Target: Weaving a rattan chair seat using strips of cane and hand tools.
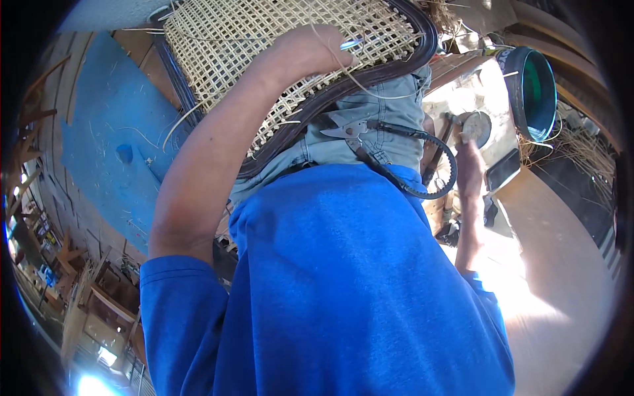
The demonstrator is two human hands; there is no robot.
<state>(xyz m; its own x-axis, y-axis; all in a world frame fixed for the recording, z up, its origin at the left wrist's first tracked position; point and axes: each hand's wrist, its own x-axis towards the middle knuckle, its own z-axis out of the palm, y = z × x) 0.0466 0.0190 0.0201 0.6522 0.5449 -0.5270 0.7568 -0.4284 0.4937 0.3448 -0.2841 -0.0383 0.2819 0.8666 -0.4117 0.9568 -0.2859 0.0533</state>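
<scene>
My left hand (pixel 310 51) is on a woven cane panel (pixel 218 39) in a dark curved wooden frame, its fingers curled beside a small shiny strip (pixel 350 44) and a loose strand; what it grips is unclear. My right hand (pixel 470 162) reaches down at the right to a round greyish disc (pixel 477 129) and a dark-handled tool (pixel 448 131); its fingers are too small and hidden to read. Pruning shears (pixel 350 131) lie open across my lap, beside a black ribbed loop (pixel 446 178).
A dark bucket (pixel 535 92) with green inside stands at upper right, near a phone-like black slab (pixel 502 171) and loose cane fibres (pixel 581 158). A blue board (pixel 105 145) lies at left, a pale curved board (pixel 555 257) at lower right, wooden pieces (pixel 99 297) at lower left.
</scene>
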